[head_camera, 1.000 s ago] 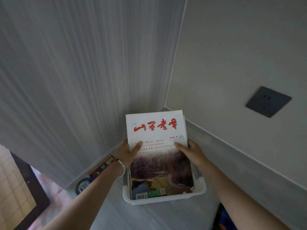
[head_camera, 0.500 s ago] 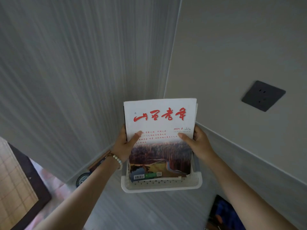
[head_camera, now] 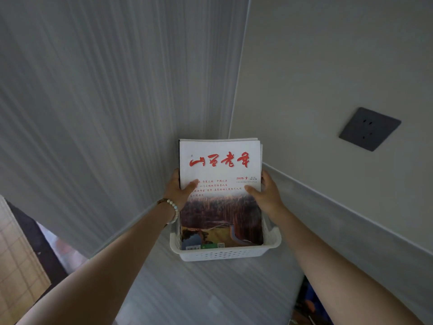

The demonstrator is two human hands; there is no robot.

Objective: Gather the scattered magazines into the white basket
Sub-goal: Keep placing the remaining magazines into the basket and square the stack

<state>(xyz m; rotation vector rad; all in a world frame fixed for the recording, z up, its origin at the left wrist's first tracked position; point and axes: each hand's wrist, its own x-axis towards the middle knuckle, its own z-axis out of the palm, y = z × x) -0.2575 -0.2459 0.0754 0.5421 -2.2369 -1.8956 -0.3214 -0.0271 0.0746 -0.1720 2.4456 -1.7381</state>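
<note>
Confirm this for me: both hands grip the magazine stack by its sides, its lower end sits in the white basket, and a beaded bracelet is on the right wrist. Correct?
Not quite. The head view shows the beaded bracelet on the left wrist, not the right. The rest holds: left hand and right hand grip the magazine stack by its sides, lower end in the white basket.

Left hand (head_camera: 178, 193) and right hand (head_camera: 267, 195) fingers hidden behind magazines (head_camera: 220, 191); white basket (head_camera: 225, 253) interior, stack count covered; small cover print unreadable; dark object (head_camera: 311, 301) bottom right cut off
</note>
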